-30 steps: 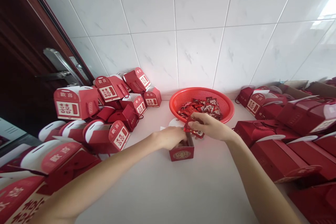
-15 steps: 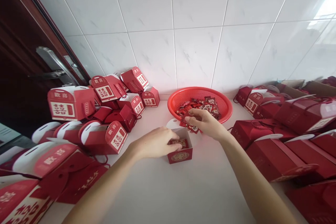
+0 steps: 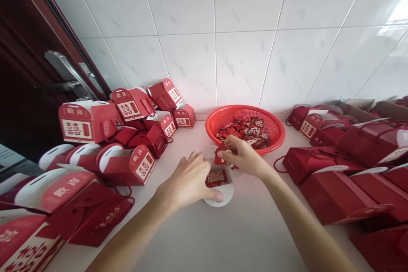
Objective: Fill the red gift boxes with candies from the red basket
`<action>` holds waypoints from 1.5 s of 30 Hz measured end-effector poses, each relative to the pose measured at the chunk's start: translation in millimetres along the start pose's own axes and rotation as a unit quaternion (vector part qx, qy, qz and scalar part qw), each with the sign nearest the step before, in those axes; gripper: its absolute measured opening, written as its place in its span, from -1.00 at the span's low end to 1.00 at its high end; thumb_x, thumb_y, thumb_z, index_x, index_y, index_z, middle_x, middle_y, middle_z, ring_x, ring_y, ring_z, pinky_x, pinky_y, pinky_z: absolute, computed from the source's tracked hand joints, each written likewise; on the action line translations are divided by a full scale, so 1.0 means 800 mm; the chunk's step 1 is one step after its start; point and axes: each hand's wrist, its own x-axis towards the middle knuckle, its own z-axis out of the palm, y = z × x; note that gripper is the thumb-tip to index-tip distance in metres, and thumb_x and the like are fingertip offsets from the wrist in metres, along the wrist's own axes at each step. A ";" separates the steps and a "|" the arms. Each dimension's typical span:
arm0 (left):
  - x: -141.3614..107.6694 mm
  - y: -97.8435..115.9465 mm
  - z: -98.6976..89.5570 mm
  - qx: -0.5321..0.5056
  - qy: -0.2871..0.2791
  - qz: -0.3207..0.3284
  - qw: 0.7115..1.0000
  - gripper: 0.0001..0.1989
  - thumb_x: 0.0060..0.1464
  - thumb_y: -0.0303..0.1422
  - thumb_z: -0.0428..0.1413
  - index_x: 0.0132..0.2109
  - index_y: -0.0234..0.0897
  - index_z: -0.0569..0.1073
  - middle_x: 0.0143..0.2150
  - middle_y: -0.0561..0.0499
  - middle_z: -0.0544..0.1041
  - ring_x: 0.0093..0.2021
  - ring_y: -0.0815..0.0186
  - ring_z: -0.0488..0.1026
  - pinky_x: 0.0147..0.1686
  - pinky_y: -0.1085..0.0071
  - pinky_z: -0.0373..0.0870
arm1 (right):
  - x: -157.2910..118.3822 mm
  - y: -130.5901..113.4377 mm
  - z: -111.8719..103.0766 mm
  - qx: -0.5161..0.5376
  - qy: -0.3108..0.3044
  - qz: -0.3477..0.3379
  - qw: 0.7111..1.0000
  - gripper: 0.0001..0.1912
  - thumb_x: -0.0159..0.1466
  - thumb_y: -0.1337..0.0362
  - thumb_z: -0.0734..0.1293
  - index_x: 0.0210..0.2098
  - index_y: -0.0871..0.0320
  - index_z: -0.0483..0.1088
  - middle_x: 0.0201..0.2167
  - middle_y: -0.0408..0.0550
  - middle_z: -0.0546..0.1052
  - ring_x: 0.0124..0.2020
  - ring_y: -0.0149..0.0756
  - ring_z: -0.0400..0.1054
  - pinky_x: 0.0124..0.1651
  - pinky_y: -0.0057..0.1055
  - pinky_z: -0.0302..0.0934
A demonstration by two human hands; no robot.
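Note:
An open red gift box point(image 3: 227, 176) with a white inside stands on the white table in front of me. Its near flap is folded outward, showing white, and a red packet with gold print point(image 3: 216, 177) lies inside. My left hand point(image 3: 188, 178) spans the box's left side, thumb on the near flap and fingers at the far side. Between the thumb and fingers of my right hand point(image 3: 244, 155) are red printed packets point(image 3: 223, 156), held just above the far edge of the box. Behind it, a red plastic basket point(image 3: 277, 136) contains many small wrapped packets point(image 3: 250, 129).
Red gift boxes point(image 3: 127, 165) with white-lined flaps are stacked on the left. More red boxes point(image 3: 328, 191) line the right side. A tiled wall point(image 3: 245, 63) rises behind the basket, and a dark door with a metal handle point(image 3: 68, 72) is at the left.
The box's near flap has swung outward and down. My left hand has come out of the box to its left side and flap. My right hand, with the packets, has shifted slightly nearer and left.

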 end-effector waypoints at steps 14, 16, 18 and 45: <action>0.035 -0.035 0.022 -0.132 -0.068 0.098 0.984 0.01 -0.31 -0.01 0.39 0.30 -0.03 0.19 0.20 -0.12 0.40 0.27 -0.14 0.30 0.10 0.09 0.36 | -0.008 -0.010 0.009 -0.278 -0.107 0.015 0.955 -0.71 0.19 0.04 0.46 -0.48 0.12 0.50 -0.49 -0.16 0.48 -0.44 -0.36 0.29 -0.41 -0.41 -0.02; 0.036 -0.035 0.022 -0.131 -0.071 0.100 0.984 0.05 -0.30 -0.01 0.39 0.34 -0.01 0.15 0.23 -0.13 0.38 0.29 -0.15 0.28 0.12 0.07 0.36 | -0.008 -0.011 0.007 -0.280 -0.109 0.009 0.954 -0.72 0.21 0.05 0.44 -0.47 0.13 0.51 -0.47 -0.15 0.49 -0.44 -0.37 0.29 -0.41 -0.42 -0.01; 0.036 -0.035 0.020 -0.126 -0.075 0.100 0.984 0.07 -0.29 0.00 0.38 0.35 -0.02 0.13 0.27 -0.15 0.35 0.32 -0.16 0.24 0.14 0.05 0.33 | -0.008 -0.012 0.003 -0.257 -0.101 -0.005 0.961 -0.79 0.28 0.14 0.37 -0.38 0.13 0.54 -0.41 -0.13 0.54 -0.44 -0.38 0.32 -0.40 -0.43 0.04; 0.036 -0.023 0.020 -0.065 -0.080 0.094 0.990 0.23 -0.22 0.08 0.31 0.47 -0.16 -0.11 0.40 -0.22 0.19 0.41 -0.16 0.08 0.22 0.02 0.26 | -0.014 -0.016 0.000 -0.308 -0.248 0.047 0.917 -0.71 0.29 0.44 0.21 -0.07 0.18 0.47 -0.19 0.03 0.54 -0.21 -0.21 0.37 -0.30 -0.37 0.15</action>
